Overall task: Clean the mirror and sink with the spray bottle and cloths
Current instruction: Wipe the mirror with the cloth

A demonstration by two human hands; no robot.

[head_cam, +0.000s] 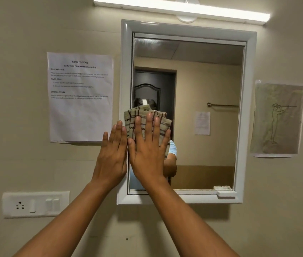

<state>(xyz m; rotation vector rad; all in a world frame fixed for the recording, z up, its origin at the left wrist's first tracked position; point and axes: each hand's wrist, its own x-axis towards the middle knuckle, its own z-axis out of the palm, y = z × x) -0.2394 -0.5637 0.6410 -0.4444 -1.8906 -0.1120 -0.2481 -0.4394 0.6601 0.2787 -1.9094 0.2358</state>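
Cloth [143,117] flat under right hand [147,154], fingers [149,127] straight and spread, pressing it to mirror [202,89] lower-left | left hand [112,154] flat beside, gripping nothing, over frame | advice: even palm pressure, overlapping strokes outward from fingers | spray bottle, sink unseen

I see the rectangular wall mirror in its white frame [189,115], upright, its glass reflecting a dark door and beige walls. I see the folded beige cloth with dark brown checked lines [139,117] lying flat against the glass near the left edge, about mid-height.
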